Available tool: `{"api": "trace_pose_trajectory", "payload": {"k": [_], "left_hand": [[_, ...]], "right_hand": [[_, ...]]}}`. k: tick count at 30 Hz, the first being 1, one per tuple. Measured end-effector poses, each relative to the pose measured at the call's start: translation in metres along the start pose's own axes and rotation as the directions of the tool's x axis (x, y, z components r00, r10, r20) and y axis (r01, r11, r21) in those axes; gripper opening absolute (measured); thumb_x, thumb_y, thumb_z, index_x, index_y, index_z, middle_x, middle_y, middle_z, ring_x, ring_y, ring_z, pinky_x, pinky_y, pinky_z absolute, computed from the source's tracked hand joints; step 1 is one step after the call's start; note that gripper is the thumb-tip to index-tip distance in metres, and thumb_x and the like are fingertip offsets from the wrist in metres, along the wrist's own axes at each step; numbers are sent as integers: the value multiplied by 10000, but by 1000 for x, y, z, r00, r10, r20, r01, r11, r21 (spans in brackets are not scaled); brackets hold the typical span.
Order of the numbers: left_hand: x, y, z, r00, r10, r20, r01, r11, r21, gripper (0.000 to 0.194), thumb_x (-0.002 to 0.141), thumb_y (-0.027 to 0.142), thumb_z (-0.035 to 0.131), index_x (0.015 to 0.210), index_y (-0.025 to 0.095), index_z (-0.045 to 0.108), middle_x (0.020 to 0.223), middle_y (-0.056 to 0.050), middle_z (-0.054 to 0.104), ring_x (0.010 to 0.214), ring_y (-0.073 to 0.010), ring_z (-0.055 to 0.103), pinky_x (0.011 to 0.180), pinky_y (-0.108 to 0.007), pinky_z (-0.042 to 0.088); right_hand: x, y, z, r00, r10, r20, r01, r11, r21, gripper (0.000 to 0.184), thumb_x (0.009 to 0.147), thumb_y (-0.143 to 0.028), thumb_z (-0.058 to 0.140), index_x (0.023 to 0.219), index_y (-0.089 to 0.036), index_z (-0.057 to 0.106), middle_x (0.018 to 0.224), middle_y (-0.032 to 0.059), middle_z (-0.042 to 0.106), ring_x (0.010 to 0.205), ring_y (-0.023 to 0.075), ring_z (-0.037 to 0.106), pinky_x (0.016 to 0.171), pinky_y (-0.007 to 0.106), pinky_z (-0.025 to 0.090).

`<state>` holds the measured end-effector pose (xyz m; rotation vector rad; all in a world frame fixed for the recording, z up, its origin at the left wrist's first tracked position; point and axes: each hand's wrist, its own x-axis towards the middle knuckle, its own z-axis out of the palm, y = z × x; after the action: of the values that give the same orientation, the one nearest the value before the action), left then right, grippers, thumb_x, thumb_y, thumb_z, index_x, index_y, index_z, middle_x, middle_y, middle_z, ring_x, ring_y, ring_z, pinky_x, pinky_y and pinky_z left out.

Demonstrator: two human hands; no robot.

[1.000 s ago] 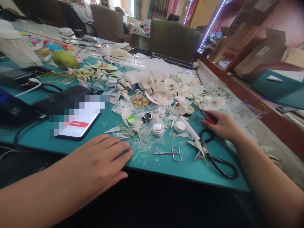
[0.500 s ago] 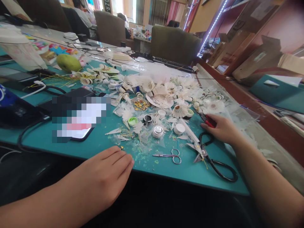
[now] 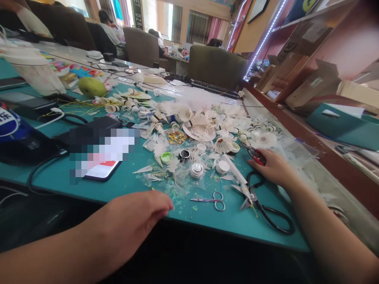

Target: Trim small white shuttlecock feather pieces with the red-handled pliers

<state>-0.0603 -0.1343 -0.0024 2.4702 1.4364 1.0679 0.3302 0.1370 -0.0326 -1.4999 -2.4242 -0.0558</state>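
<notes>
My right hand [image 3: 274,166] is closed around the red handles of a pair of pliers [image 3: 258,157], whose jaws point away toward the shuttlecocks. At the table's front edge, my left hand [image 3: 137,219] has its fingers curled together; what they hold, if anything, is hidden. A tiny gold piece [image 3: 153,189] lies just beyond its knuckles. Between the hands are small silver scissors [image 3: 211,200]. Large black-handled scissors [image 3: 271,217] lie nearer my right hand. Past them stand a white-lidded jar [image 3: 196,170], a green paint pot [image 3: 166,157] and a black pot [image 3: 184,154].
Several shuttlecocks [image 3: 223,144] and loose feathers are heaped across the teal mat [image 3: 127,179]. Gold pieces [image 3: 177,137] lie in a clear dish. On the left are a phone [image 3: 108,169], a dark bottle [image 3: 23,138] and a green mango [image 3: 92,86]. People sit at desks behind.
My left hand has shifted slightly right, its fingers curling from stretched out to closed. A gold piece has come into view beside it. My right hand keeps hold of the pliers; the view has tilted upward.
</notes>
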Motion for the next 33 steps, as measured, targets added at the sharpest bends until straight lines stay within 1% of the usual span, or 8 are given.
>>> {"api": "trace_pose_trajectory", "payload": {"k": [4, 7, 10, 16, 22, 27, 30, 33], "left_hand": [[9, -12, -2, 961, -276, -17, 260, 924, -281, 145, 1073, 249, 489, 1049, 279, 629, 886, 34, 805, 794, -122, 804, 679, -161, 653], [15, -17, 3, 910, -413, 8, 342, 743, -575, 203, 1093, 327, 496, 967, 231, 622, 806, 12, 786, 740, -143, 810, 676, -211, 682], [18, -19, 7, 878, -473, 81, 391, 607, -691, 228, 1080, 372, 534, 948, 208, 623, 782, 1, 773, 722, -158, 809, 676, -248, 695], [11, -14, 4, 919, -376, 115, 358, 677, -643, 190, 1090, 337, 518, 985, 233, 637, 793, 14, 755, 721, -110, 771, 687, -180, 657], [8, -15, 6, 929, -334, 157, 355, 692, -629, 253, 1104, 347, 471, 949, 225, 630, 784, 8, 721, 719, -110, 753, 672, -175, 632], [9, -14, 6, 890, -391, 235, 448, 645, -620, 274, 1098, 326, 455, 928, 205, 633, 779, -6, 710, 692, -120, 727, 645, -192, 616], [9, -11, 0, 871, -382, 308, 491, 685, -538, 235, 1078, 298, 483, 926, 209, 640, 779, -2, 724, 704, -122, 713, 659, -190, 589], [6, -10, -3, 907, -296, 300, 409, 790, -457, 173, 1047, 246, 520, 965, 236, 673, 840, 4, 751, 754, -126, 716, 704, -192, 577]], "right_hand": [[-2, 2, 3, 1000, -6, -21, 6, 1000, 11, 606, 893, -662, 554, 1246, -193, 705, 1191, 192, 723, 1113, 392, 678, 988, 514, 536], [-3, 3, 4, 1000, -5, -24, 6, 1000, 23, 611, 894, -677, 555, 1248, -202, 703, 1187, 184, 715, 1115, 386, 676, 1001, 518, 535], [-4, 4, 6, 1000, 0, -19, 0, 999, 35, 636, 888, -689, 556, 1264, -195, 694, 1185, 182, 705, 1116, 381, 674, 1011, 526, 532], [-5, 5, 8, 1000, 15, -4, -15, 998, 64, 680, 874, -732, 563, 1306, -218, 673, 1216, 174, 686, 1140, 377, 675, 1037, 537, 528], [-9, 1, 5, 1000, 8, -1, -8, 995, 101, 644, 883, -730, 567, 1272, -233, 695, 1247, 174, 689, 1170, 381, 669, 1067, 553, 518], [-5, 1, 5, 1000, 5, -17, -3, 993, 118, 688, 872, -759, 554, 1232, -195, 713, 1201, 183, 705, 1128, 384, 694, 1035, 568, 543], [-8, -10, -18, 999, -12, -47, 17, 993, 120, 680, 878, -763, 541, 1184, -185, 725, 1173, 184, 719, 1092, 382, 711, 998, 567, 565], [-29, -48, -64, 984, -47, -169, 66, 992, 110, 529, 946, -674, 542, 1219, -252, 704, 1293, 137, 701, 1182, 365, 683, 1012, 548, 566]]}}
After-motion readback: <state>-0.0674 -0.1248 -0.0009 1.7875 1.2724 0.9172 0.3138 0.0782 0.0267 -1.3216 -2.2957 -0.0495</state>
